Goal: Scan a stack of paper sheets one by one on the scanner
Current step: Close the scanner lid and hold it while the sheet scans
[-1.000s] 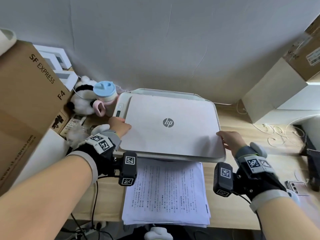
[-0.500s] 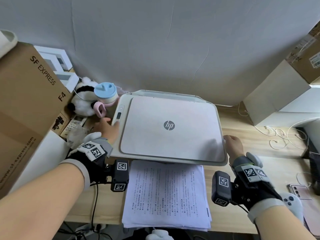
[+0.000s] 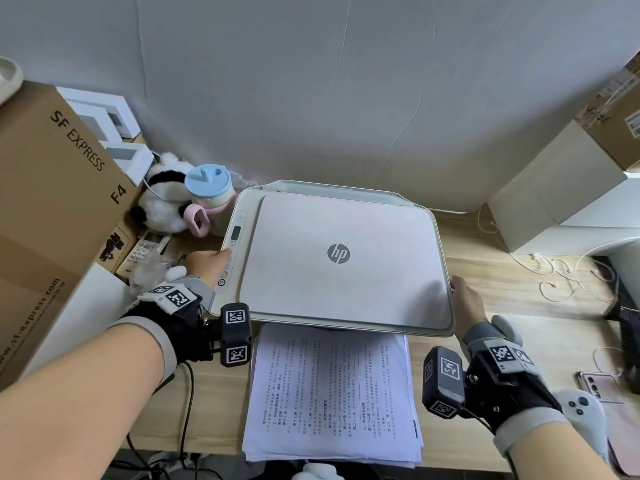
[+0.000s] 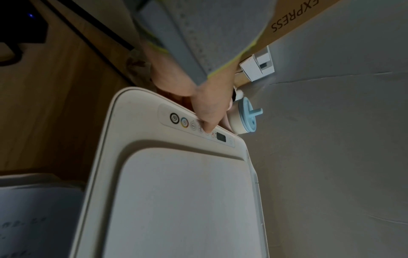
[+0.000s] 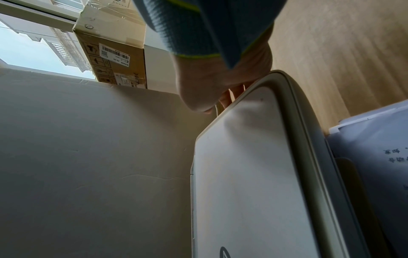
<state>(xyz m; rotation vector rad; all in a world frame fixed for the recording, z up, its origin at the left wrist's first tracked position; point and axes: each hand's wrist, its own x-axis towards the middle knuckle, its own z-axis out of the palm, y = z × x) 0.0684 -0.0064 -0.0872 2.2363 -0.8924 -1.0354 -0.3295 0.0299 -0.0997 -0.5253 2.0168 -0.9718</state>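
Fig.: scan start, lid down. The scanner (image 3: 341,258) sits at the back of the desk (image 3: 519,292) against the wall, lid closed flat, presumably over a sheet, though none shows. The left hand (image 3: 204,263) reaches to the control panel (image 3: 232,249) along the scanner's left edge; one straight finger presses a button in the row, the other fingers tucked back out of the way, holding nothing. Which button is unclear, as the fingertip covers it; prob. the scan/copy key. The right hand (image 3: 465,301) lies against the scanner's right front corner, fingers hooked at the lid's edge in the right wrist view, likely to steady the unit against the press and be ready to lift the lid. The paper stack (image 3: 332,393) lies on the desk just in front of the scanner, printed side up, its far edge tucked under the front overhang, within easy reach for the next sheet.
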